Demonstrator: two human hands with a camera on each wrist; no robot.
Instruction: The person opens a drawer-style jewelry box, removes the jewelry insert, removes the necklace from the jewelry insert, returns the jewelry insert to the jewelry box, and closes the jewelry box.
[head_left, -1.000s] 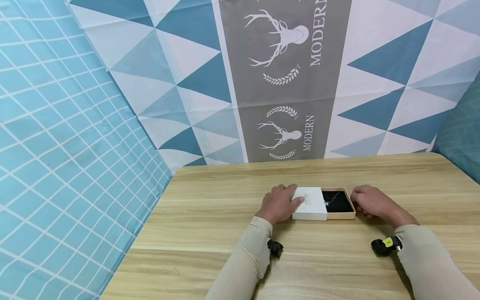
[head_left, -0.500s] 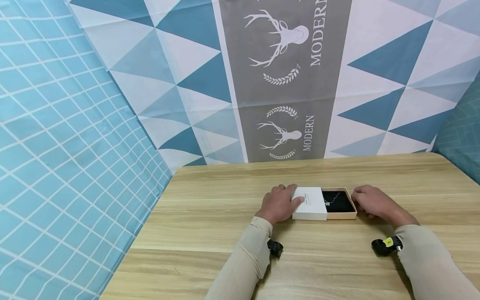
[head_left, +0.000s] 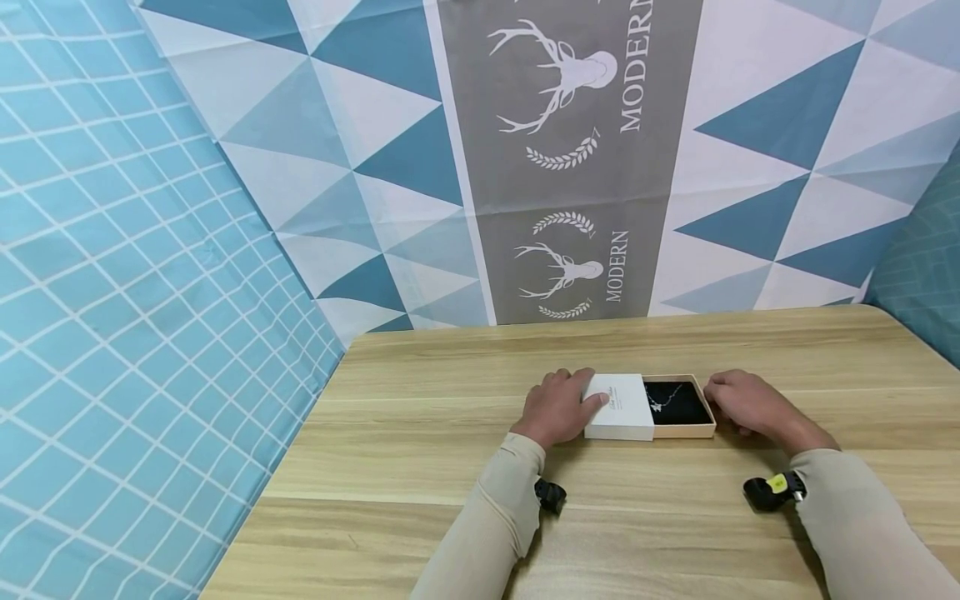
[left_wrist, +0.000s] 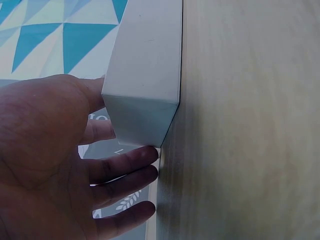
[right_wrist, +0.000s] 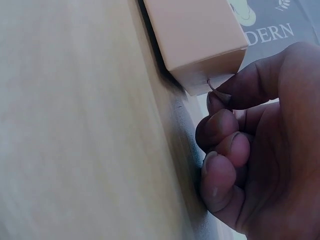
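Note:
A small white box sleeve [head_left: 619, 407] with printed lettering lies on the wooden table, its drawer [head_left: 684, 432] sticking out to the right. Inside the pale orange drawer is a black insert [head_left: 690, 410] bearing a silver necklace [head_left: 659, 407]. My left hand [head_left: 557, 408] holds the sleeve's left end, thumb on top; in the left wrist view its lower fingers extend beyond the sleeve. At the drawer's right end, my right hand [head_left: 746, 406] pinches a small ribbon pull tab [right_wrist: 222, 95] between thumb and index finger, the other fingers curled. The sleeve hides the drawer's left part.
The wooden table [head_left: 420, 417] extends around the box on all sides. Behind it hangs a triangle-patterned cloth [head_left: 390, 183] with a grey deer panel. A blue checked cloth [head_left: 112, 292] borders the left, and a teal cloth [head_left: 922, 258] the right.
My right hand has shifted slightly right, drawing the drawer a little farther out of the sleeve. More of the necklace shows. My left hand and the sleeve stay in place.

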